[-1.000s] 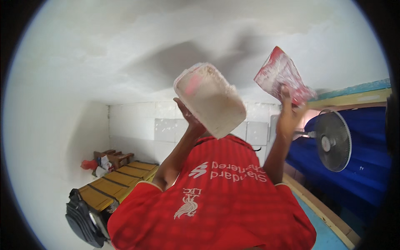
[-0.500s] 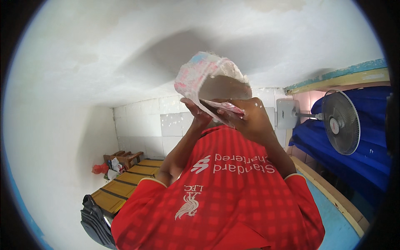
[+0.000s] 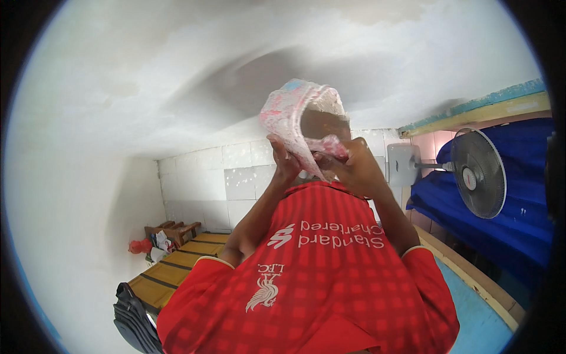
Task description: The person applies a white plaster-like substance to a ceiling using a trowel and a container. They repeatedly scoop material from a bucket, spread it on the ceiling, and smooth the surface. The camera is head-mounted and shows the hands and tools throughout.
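Note:
A hollow, rough-edged papery shell (image 3: 285, 110), whitish with pink and pale blue blotches, is held up before my chest. Its opening shows a brown inside, and its lower end narrows to a point. My left hand (image 3: 285, 162) grips its left lower side, thumb up along the outside, other fingers partly hidden behind it. At the opening's lower right, my right hand (image 3: 361, 171) has its fingers closed at a crumpled pink-and-white flap (image 3: 335, 146). That flap is smeared by motion; I cannot tell whether it is joined to the shell.
On the right a grey fan (image 3: 479, 173) stands before a blue cloth (image 3: 522, 203). A wooden ledge (image 3: 471, 280) runs below it. At left are a yellow-brown slatted surface (image 3: 187, 255), a black bag (image 3: 134, 318) and a small red bundle (image 3: 140, 246). A tiled wall (image 3: 206, 177) lies behind.
The shell has shifted slightly right and turned, its opening now looking narrower. The pink flap at my right hand has risen and bunched up. Both hands keep their hold.

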The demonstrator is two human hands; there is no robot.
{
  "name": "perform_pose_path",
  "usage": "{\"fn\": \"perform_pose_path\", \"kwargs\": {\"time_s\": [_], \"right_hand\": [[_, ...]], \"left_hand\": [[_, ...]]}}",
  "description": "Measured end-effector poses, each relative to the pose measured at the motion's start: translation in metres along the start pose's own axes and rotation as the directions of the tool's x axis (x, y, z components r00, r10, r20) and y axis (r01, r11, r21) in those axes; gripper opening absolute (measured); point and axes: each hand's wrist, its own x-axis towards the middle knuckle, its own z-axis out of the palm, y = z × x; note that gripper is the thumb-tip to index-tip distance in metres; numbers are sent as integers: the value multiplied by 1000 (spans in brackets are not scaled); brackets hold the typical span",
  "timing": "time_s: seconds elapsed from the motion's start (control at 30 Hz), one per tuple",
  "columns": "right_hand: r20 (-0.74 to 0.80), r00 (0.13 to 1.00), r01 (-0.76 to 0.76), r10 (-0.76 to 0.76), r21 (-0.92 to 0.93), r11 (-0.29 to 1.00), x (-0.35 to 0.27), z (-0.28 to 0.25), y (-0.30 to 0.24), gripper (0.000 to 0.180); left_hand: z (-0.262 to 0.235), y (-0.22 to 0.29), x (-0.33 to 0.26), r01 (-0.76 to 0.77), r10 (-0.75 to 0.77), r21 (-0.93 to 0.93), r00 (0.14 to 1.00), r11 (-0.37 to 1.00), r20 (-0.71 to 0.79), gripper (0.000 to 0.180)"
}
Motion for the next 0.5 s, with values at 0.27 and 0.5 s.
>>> {"fn": "perform_pose_path", "kwargs": {"time_s": [0.27,0.5], "right_hand": [[-100,987,-134,129,-51,990,-2,-13,4,20],[-19,988,-153,152,-20,988,1,9,9,19]], "left_hand": [[4,-1,1,38,-39,-34,998,999,-57,95],[53,73,-4,117,-99,133,986,984,-131,77]]}}
